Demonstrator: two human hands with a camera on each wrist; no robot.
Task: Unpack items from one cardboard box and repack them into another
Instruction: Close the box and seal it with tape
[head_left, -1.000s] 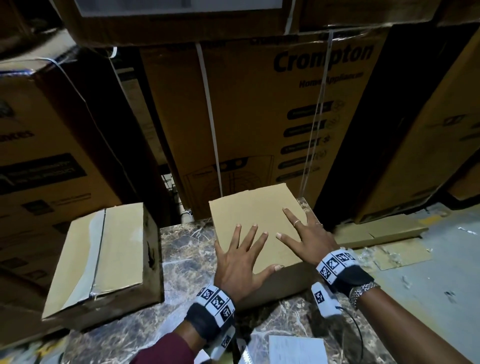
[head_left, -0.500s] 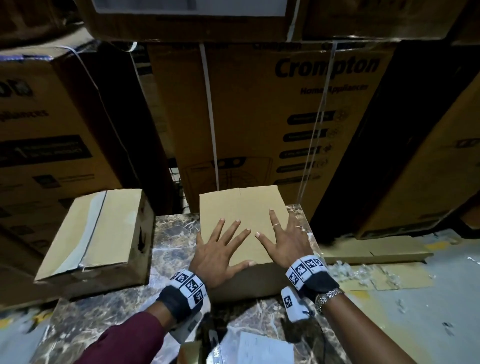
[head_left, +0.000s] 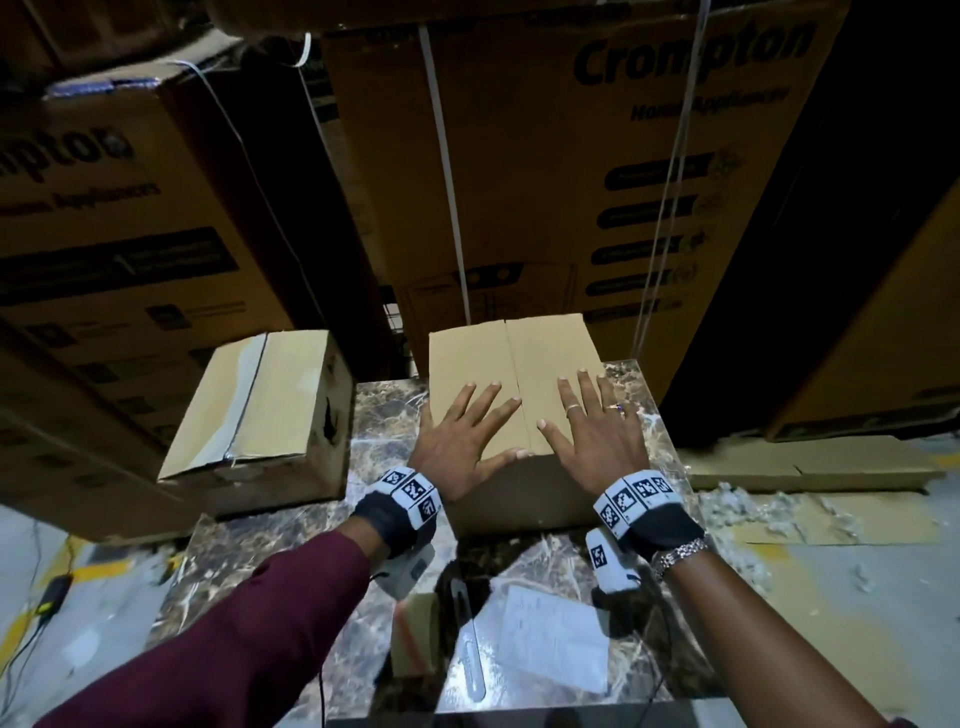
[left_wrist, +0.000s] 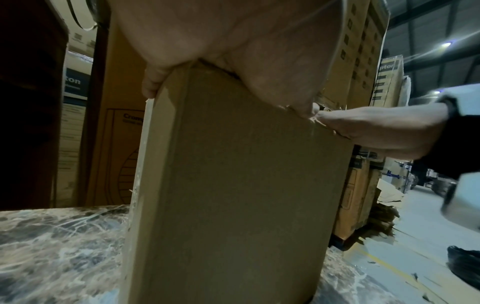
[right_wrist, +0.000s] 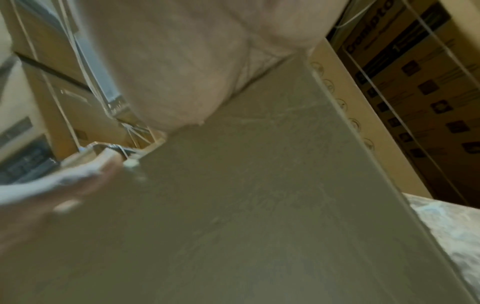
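Observation:
A plain cardboard box (head_left: 511, 358) with its top flaps closed stands on the marble table (head_left: 384, 410). My left hand (head_left: 460, 441) lies flat on the left flap, fingers spread and straight. On the right flap my right hand (head_left: 597, 431) presses the same way, rings on two fingers. The two thumbs nearly meet at the box's near top edge. In the left wrist view the palm (left_wrist: 233, 41) sits on the box's (left_wrist: 233, 174) top edge. The right wrist view is blurred, with the box's front face (right_wrist: 259, 205) under the palm. A second, taped box (head_left: 260, 410) sits to the left.
Tall stacked printed cartons (head_left: 571, 182) wall in the back and left. A white paper sheet (head_left: 550, 639) and a slim tool (head_left: 470, 654) lie on the near table. Flattened cardboard (head_left: 810, 467) and white scraps cover the floor at the right.
Both hands stay flat on the box top; the right hand has shifted slightly right, off the seam. The view has tilted, so the box now looks squarer to me.

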